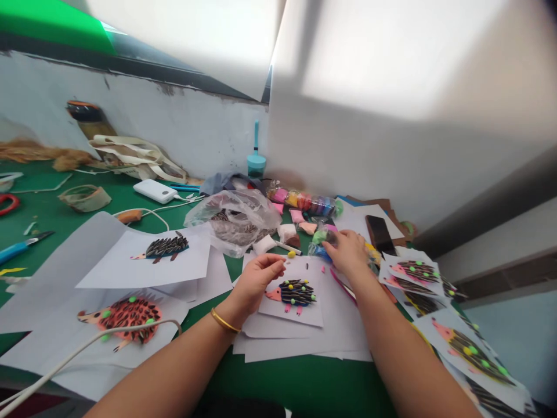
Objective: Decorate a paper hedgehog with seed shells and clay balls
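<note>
A white paper sheet (312,316) bearing a black-spined, pink-faced hedgehog (297,292) is being overlapped by the left hand (261,278), its fingertips pinched, contents indiscernible. Rightward beyond that pinch, a green lump (319,237) in clear plastic (313,248) is being flanked by the right hand (350,252), whose grasp cannot be told.

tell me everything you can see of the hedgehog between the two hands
The hedgehog lies flat on white paper, pink snout pointing left. Dark, seed-like spines cover its clay-looking, blue-edged body, dotted with green and yellow balls; two pink, dark-tipped feet face the person. The left hand is near its snout.
</note>
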Tool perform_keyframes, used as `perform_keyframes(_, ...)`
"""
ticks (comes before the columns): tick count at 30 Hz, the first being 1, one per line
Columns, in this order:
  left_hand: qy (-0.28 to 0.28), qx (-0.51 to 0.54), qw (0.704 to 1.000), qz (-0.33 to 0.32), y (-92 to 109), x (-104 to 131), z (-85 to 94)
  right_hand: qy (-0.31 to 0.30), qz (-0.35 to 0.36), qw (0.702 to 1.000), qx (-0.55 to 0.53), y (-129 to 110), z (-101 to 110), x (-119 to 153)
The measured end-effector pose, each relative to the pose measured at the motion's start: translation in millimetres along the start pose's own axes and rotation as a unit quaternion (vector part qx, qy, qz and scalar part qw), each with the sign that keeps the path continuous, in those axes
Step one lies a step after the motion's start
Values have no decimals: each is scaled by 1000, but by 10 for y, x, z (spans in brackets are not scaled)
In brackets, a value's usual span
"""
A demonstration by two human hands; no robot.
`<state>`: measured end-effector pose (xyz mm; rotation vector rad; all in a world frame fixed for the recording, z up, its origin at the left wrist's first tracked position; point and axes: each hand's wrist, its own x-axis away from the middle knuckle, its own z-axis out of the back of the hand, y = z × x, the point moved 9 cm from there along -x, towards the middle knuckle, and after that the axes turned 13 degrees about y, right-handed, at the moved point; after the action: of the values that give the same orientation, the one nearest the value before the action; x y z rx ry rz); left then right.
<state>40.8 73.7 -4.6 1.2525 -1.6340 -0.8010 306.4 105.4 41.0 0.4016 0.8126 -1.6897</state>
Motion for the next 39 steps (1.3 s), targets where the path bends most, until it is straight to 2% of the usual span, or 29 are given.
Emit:
perform_keyframes(5,5,0,1000,2,-12,-18,20,-29,-4,1000,12,-93,-207,-164)
perform_keyframes(10,2,1,1000,1,-9,-1,6,-30,22,999,-23,-267,-182,-173)
perform_keyframes(14,-8,0,1000,-16,13,15,-22,-39,33,990,-129,-459,3,-71)
perform_keyframes(17,-17,4,999,-28,28,31,-50,-39,33,985,-165,-599,216,113)
perform_keyframes(19,-26,5,999,-41,47,54,-74,-37,55,977,-201,-718,360,275)
perform_keyframes(21,-35,0,998,-60,76,92,-99,-9,82,971,-225,-811,520,425)
perform_keyframes(24,-50,-27,992,-115,169,188,-140,10,143,961,-235,-954,665,621)
perform_keyframes(29,-80,-141,952,-259,367,404,-234,14,185,947,-263,-1087,747,742)
perform_keyframes(34,-36,-258,899,-351,414,434,-197,-5,167,933,-319,-1100,711,768)
perform_keyframes(39,-6,-309,873,-377,403,401,-176,-13,156,924,-349,-1110,702,818)
